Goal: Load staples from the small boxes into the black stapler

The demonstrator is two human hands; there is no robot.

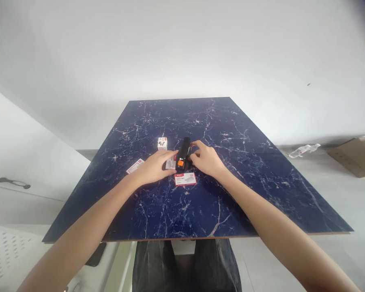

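Note:
On the blue marbled table point(182, 215) lies a black stapler-like object point(185, 150) with an orange part at its near end. My left hand point(159, 165) is at its left side, thumb and fingers apart, fingertips at its edge. At its right side my right hand point(204, 157) has curled fingers around the edge of the object. A small red and white box point(185, 179) lies just in front of it. Behind my left hand stands a white box point(162, 143), and another white box point(170, 163) shows partly between that hand and the black object.
A white and red card point(135, 166) lies left of my left wrist. Beyond the table's right edge, a clear plastic bottle point(304, 150) and an open cardboard box point(354, 156) are on the floor. A white wall stands behind the table.

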